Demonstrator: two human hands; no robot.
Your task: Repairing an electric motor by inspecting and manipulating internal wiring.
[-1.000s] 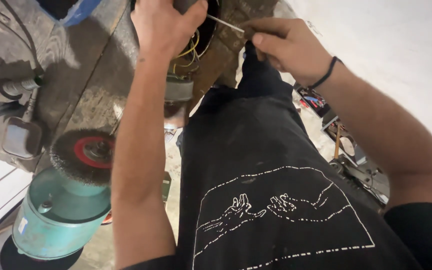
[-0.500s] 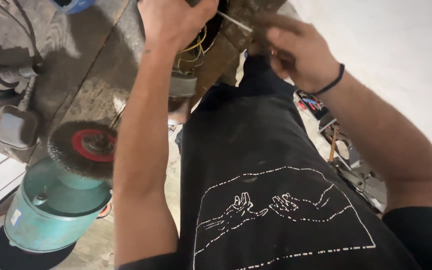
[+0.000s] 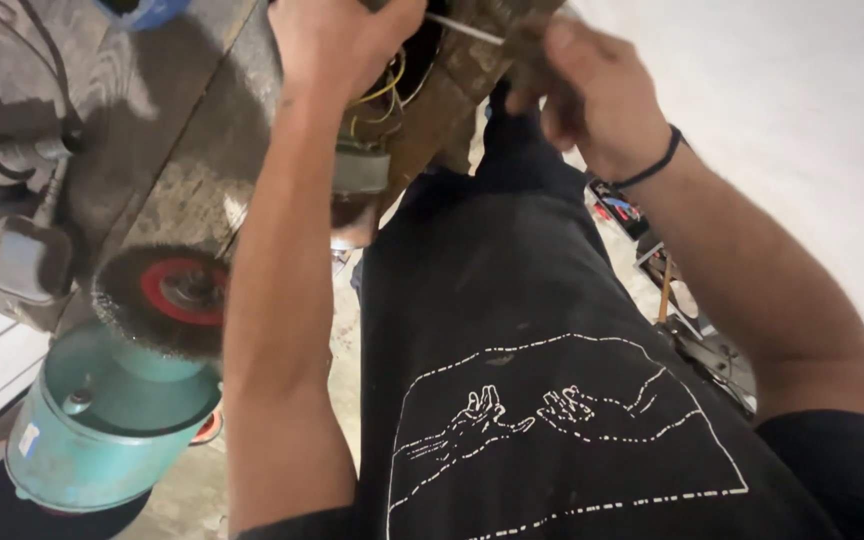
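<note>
- Up at the top centre of the frame we hold a rusty brown metal housing [image 3: 452, 85], its dark opening showing a tangle of yellow wires [image 3: 384, 95]; a grey cylindrical part [image 3: 360, 172] hangs just below them.
- Our left hand [image 3: 337, 40] is curled tight against the housing's left edge, fingers folded in; the top of the frame cuts them off, so what they grip we cannot tell.
- Our right hand [image 3: 592, 95] sits at the upper right of the housing, fingers pressed together in a pinch on the end of a thin white strip [image 3: 462, 28] that runs leftward to the opening. A black band [image 3: 652, 165] circles that wrist.
- Below, our black shirt [image 3: 552, 400] with a white line drawing fills the lower centre of the frame and hides the floor beneath the housing.
- At lower left stands a teal bench grinder [image 3: 102, 430] with a wire brush wheel [image 3: 157, 300] and red hub, just beside our left forearm.
- A worn grey workbench [image 3: 152, 140] spreads over the upper left, with a grey hose fitting [image 3: 22, 155] on it.
- Tools and clutter [image 3: 692, 330] lie at the right edge, too blurred to name.
- Since the earlier frames our right hand has closed in toward the housing, and the grinder sits lower in the frame.
</note>
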